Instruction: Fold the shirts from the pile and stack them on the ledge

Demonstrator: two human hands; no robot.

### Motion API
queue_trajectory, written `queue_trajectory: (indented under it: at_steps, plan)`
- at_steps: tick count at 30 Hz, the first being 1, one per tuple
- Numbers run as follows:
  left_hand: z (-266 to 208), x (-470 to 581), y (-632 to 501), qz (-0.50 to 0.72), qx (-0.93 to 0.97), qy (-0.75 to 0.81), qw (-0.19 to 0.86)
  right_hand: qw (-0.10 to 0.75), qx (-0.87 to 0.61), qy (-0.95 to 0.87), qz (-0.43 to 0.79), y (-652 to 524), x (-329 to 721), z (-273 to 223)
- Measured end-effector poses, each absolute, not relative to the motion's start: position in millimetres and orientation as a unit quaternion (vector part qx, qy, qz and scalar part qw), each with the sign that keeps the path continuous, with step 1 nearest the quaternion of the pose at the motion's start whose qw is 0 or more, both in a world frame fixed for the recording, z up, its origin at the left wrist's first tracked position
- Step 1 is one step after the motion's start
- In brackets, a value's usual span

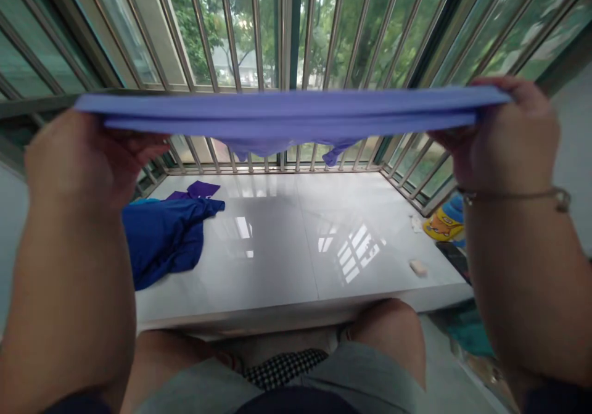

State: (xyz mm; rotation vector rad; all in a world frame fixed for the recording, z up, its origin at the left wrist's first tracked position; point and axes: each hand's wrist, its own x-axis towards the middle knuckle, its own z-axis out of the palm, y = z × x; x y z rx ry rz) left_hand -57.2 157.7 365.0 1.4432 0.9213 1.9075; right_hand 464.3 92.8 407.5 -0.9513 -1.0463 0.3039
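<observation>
A light purple garment (296, 111) is stretched level between my two hands, above the white ledge. It is seen nearly edge-on, so its full shape is hidden; some loose bits of cloth hang below its middle. My left hand (99, 155) grips the left end, with the fingers partly under the fabric. At the right end my right hand (513, 133) is closed on the cloth, and a thin bracelet circles that wrist. Below my left hand, a dark blue garment (169, 235) lies crumpled on the ledge, partly covered by my forearm.
The glossy white ledge (277, 241) ends at a window with metal bars (254, 31). Dark purple cloth (203, 189) lies behind the blue garment. On the right are a yellow and blue container (444, 219), a dark phone-like object (453, 260) and a small pale block (418, 268).
</observation>
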Motion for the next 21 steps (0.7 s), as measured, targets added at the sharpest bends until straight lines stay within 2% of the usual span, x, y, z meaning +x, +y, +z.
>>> queue_trajectory:
  at_steps: [4,8,11,16,21]
  plan:
    - [268.2,-47.5,98.2,0.695,0.443,0.447,0.348,0.711,-0.529,-0.42,0.197,51.7,465.5,300.5]
    - [166.8,-50.0,63.8,0.543,0.425,0.593,0.416,0.578,-0.634,-0.447,0.253,22.1,467.1,191.1]
    - [108.2,-56.7,45.2,0.403,0.458,0.672,0.419,0.471,-0.697,-0.491,0.224,-1.5,466.2,126.6]
    - [59.3,-66.2,8.9,0.292,0.492,0.694,0.438,0.327,-0.742,-0.554,0.19,-45.3,457.9,77.6]
    - [49.9,-77.9,-23.8,0.238,0.499,0.694,0.46,0.262,-0.74,-0.596,0.172,-76.5,456.5,56.0]
